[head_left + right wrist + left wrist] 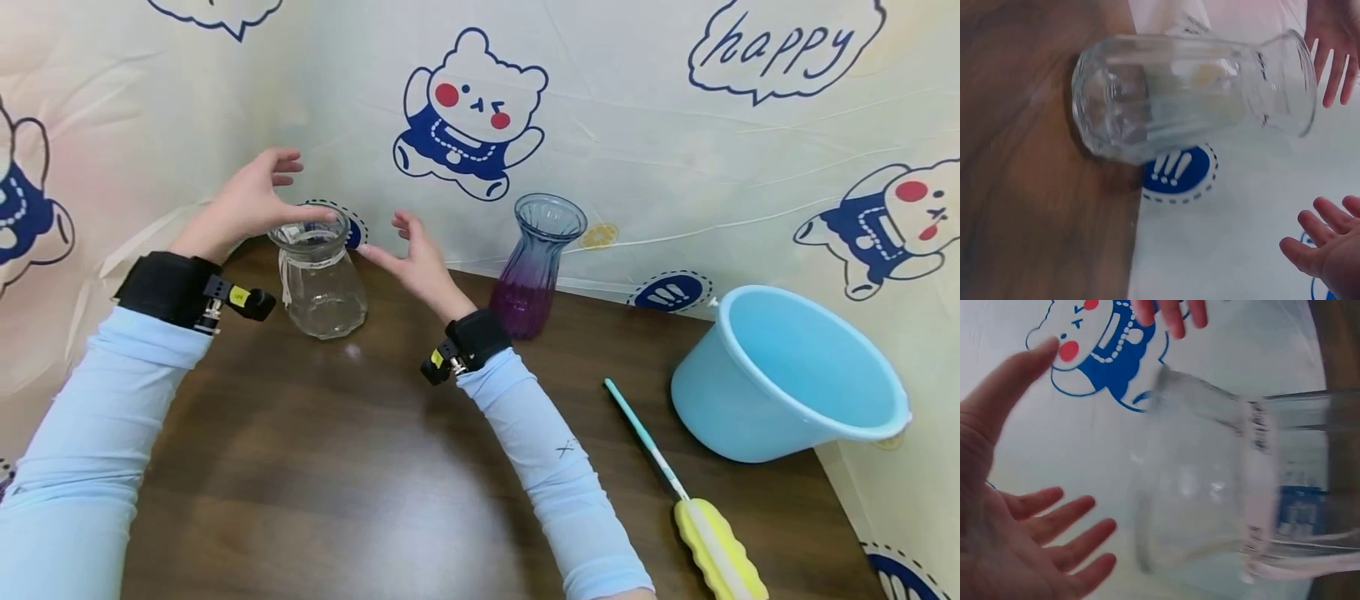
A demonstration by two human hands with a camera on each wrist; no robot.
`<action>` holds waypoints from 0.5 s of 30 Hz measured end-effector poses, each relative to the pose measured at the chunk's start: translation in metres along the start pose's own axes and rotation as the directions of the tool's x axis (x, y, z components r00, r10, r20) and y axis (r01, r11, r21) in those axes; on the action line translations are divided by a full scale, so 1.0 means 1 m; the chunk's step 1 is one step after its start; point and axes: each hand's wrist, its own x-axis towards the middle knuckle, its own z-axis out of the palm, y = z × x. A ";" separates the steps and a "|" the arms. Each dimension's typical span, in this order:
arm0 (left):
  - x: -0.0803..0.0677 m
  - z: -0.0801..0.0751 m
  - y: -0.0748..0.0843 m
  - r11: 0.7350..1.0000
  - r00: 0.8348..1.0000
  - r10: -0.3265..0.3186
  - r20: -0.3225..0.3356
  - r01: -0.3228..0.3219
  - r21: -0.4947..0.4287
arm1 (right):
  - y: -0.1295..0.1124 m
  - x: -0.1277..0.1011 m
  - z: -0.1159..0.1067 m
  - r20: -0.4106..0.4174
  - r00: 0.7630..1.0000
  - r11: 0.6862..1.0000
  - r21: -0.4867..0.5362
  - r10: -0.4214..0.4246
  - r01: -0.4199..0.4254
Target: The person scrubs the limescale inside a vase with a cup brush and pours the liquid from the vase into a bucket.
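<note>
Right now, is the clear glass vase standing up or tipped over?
Standing up. The clear glass vase sits base-down on the table, mouth upward.

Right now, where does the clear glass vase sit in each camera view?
Head: clear glass vase stands upright at upper left, between both open hands.
Left wrist: it fills the right half, lying sideways in frame.
Right wrist: across the top, mouth to the right.
Shared landmark: the blue exclamation-mark sticker on the sheet behind it.

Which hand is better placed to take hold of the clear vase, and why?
Probably the left hand: it hovers right over the clear vase at its rim, fingers spread. The right hand is open beside it, a little apart.
</note>
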 end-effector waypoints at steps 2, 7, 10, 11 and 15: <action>-0.004 0.003 -0.009 0.998 1.000 0.008 -0.021 -0.009 -0.069 | -0.002 0.002 0.008 0.004 1.000 1.000 0.019 -0.002 0.002; -0.014 0.011 -0.029 0.979 0.999 0.014 -0.031 -0.020 -0.202 | -0.001 0.005 0.026 0.031 0.999 0.998 0.057 0.022 -0.024; -0.020 0.015 -0.040 0.969 0.999 0.002 -0.038 -0.012 -0.247 | 0.003 0.006 0.035 0.049 0.998 0.996 0.071 0.041 -0.045; -0.021 0.017 -0.044 0.968 0.999 -0.004 -0.039 -0.006 -0.252 | 0.004 0.007 0.038 0.054 0.997 0.996 0.073 0.050 -0.054; -0.024 0.024 -0.063 0.951 0.999 -0.040 -0.006 0.036 -0.306 | 0.010 0.008 0.051 0.072 0.995 0.994 0.077 0.071 -0.076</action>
